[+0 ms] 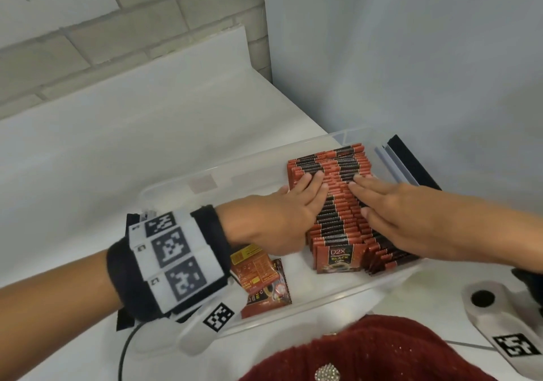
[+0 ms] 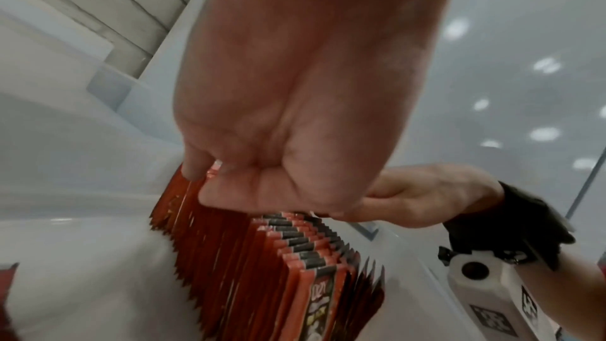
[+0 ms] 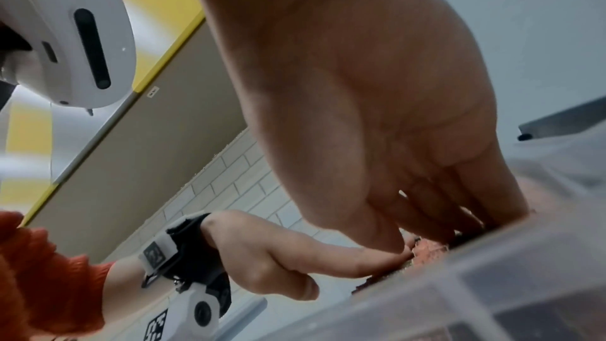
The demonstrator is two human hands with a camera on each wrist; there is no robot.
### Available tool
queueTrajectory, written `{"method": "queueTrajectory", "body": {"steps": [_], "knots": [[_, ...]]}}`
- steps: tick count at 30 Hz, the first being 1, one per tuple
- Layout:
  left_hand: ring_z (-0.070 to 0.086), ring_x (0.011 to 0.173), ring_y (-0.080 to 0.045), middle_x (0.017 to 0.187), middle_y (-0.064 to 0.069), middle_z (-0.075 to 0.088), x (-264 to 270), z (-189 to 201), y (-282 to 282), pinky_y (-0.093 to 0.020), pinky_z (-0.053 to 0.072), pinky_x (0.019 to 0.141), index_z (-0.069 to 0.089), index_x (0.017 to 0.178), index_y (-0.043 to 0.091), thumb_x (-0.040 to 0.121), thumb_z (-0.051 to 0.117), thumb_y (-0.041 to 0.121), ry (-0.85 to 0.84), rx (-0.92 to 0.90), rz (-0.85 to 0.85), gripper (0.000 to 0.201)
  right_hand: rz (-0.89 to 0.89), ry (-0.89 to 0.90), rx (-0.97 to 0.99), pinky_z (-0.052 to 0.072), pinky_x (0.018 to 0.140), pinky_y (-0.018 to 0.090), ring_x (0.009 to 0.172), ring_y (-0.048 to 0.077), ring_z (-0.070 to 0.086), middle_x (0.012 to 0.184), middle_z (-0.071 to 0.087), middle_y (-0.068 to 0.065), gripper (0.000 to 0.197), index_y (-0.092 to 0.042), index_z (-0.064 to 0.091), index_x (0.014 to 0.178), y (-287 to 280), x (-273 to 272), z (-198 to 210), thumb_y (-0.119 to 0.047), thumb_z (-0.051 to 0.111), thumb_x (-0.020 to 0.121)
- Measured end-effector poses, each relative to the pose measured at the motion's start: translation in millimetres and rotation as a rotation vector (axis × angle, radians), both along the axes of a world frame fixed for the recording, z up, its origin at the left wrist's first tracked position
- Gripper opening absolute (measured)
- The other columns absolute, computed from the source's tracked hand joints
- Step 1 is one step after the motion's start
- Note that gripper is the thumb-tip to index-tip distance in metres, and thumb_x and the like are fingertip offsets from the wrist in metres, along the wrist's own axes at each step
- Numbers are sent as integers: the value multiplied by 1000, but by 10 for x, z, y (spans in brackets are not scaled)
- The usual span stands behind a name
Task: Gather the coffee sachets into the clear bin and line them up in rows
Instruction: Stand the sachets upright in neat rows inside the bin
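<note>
A clear bin (image 1: 205,175) on the white table holds two long rows of red-and-black coffee sachets (image 1: 338,219) standing on edge; the front one shows a D2X label (image 1: 338,258). My left hand (image 1: 305,192) lies flat on the tops of the left row, fingers straight. My right hand (image 1: 379,198) presses flat on the right row beside it. In the left wrist view my left hand's fingertips (image 2: 196,173) touch the sachet tops (image 2: 262,256). The right wrist view shows my right hand (image 3: 410,191) resting on the sachets (image 3: 429,250) behind the bin wall (image 3: 492,281).
Loose sachets (image 1: 258,275) lie flat in the bin's near left corner, partly under my left wrist. A black strip (image 1: 411,160) lies past the bin's right end. A grey partition stands to the right and a brick wall behind the table (image 1: 147,130).
</note>
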State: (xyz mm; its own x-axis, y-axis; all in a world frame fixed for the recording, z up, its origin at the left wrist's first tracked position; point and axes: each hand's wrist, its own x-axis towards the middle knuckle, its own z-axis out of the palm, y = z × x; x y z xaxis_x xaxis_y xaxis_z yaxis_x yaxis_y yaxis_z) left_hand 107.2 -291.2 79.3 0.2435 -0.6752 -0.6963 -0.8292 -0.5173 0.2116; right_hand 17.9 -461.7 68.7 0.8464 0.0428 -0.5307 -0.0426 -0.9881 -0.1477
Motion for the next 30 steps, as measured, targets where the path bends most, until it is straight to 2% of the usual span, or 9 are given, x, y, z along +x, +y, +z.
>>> {"method": "queueTrajectory", "body": {"steps": [5,7,9,12,16,18,20,26,30], "knots": [[-32,140,-16,150,-5,-40,19,-15,75,-36,-9,119,-28,145,10,93,35,-3,17,21,33,82,11,-26,32,-4,109,16,148,8,-2,162,-5,-5,58,-20,-4,154,18,6,5,-38,18,103],[-32,140,-14,150,-2,-39,23,6,67,-33,-10,119,-27,146,12,93,35,-3,48,-15,75,83,6,-175,120,15,113,13,143,8,26,157,24,-9,54,-20,22,151,35,-37,114,-39,21,100],[-30,140,-11,151,0,-37,50,54,55,-28,-10,117,-26,146,14,93,35,-3,63,-69,110,82,34,-254,282,39,90,10,107,1,53,116,55,-21,40,-28,52,120,94,-109,307,-42,26,92],[-25,142,-10,155,0,-31,106,113,24,-20,-10,111,-21,148,14,94,33,-3,30,-104,130,79,153,-39,419,46,75,20,83,3,58,83,62,-15,29,-28,60,89,200,-199,436,-41,34,94],[-4,148,-14,162,-1,-3,166,125,-32,-22,-1,116,2,154,14,94,34,-2,-26,-229,100,70,208,126,332,47,76,24,74,11,58,80,61,-5,43,-19,56,81,299,-210,279,-44,28,101],[40,134,-19,148,0,41,201,122,-85,-35,31,113,42,142,18,94,40,2,12,-325,127,51,208,179,283,50,79,28,73,14,58,79,59,-2,50,-17,55,80,318,-202,183,-50,24,101],[59,107,-16,121,3,61,225,81,-156,-38,51,92,59,121,19,94,46,6,28,-373,156,33,205,193,290,53,79,37,72,17,59,79,61,1,56,-14,56,81,344,-197,111,-53,21,100],[51,115,-19,128,-1,54,170,50,-274,-38,45,99,54,129,17,90,45,7,-23,-393,139,41,86,122,472,51,71,31,67,10,57,74,59,-4,46,-17,55,79,294,-136,255,-50,31,97],[56,105,-19,116,-4,59,282,117,-145,-39,48,92,60,118,12,95,46,14,-139,-440,270,27,-31,-247,346,51,73,24,74,0,60,81,63,-14,14,-29,59,86,14,94,397,-32,47,94]]}}
